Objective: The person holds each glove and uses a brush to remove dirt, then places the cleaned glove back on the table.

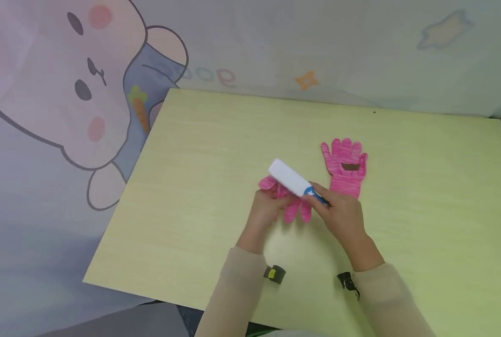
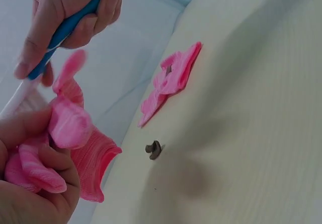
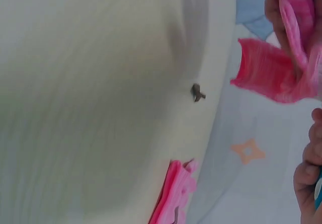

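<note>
My left hand [image 1: 262,208] grips a pink knit glove [image 1: 291,214], its fingers hanging down and its open cuff [image 2: 98,166] showing in the left wrist view. In my right hand [image 1: 344,213] is the blue handle [image 2: 70,27] of a brush-like tool [image 1: 289,177] with a long white head. That head lies across the held glove; whether they touch is hard to tell. Flat on the table to the right, a second pink glove [image 1: 345,184] has a dark brown patch [image 1: 350,166] on it.
A small curled brown piece [image 2: 153,150] lies on the pale yellow table [image 1: 183,187]. Behind the table hangs a cloth [image 1: 254,47] printed with a cartoon animal. Black wrist-worn devices [image 1: 277,274] sit at both cuffs.
</note>
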Action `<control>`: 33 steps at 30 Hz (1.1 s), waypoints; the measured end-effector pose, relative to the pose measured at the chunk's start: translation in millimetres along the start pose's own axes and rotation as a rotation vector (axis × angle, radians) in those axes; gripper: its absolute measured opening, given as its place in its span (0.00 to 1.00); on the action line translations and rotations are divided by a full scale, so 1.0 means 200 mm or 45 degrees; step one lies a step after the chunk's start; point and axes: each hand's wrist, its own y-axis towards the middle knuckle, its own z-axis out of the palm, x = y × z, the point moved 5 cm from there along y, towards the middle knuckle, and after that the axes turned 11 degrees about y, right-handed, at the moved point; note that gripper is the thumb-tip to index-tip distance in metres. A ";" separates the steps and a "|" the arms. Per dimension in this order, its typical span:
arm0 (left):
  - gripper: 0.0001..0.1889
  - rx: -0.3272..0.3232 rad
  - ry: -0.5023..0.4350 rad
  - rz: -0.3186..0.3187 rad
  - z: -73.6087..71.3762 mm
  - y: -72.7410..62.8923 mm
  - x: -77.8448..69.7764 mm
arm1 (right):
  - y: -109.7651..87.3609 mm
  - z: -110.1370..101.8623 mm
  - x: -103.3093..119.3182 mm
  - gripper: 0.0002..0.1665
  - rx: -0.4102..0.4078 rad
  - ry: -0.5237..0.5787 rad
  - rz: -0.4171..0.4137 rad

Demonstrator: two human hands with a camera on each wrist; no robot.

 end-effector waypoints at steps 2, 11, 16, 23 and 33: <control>0.15 0.006 0.014 -0.002 0.00 0.00 0.00 | 0.01 0.01 0.00 0.26 -0.028 -0.090 0.008; 0.11 -0.008 0.059 -0.023 -0.02 0.00 0.01 | 0.04 -0.03 -0.07 0.23 -0.225 0.033 0.307; 0.12 -0.026 -0.025 -0.021 -0.04 0.00 0.02 | 0.02 -0.02 -0.03 0.21 -0.105 0.195 0.168; 0.14 -0.013 -0.031 0.016 -0.01 0.00 0.00 | 0.02 0.03 0.00 0.27 -0.059 -0.134 -0.013; 0.13 -0.013 -0.043 0.020 0.01 0.01 -0.02 | 0.01 0.00 -0.02 0.25 -0.264 -0.149 0.112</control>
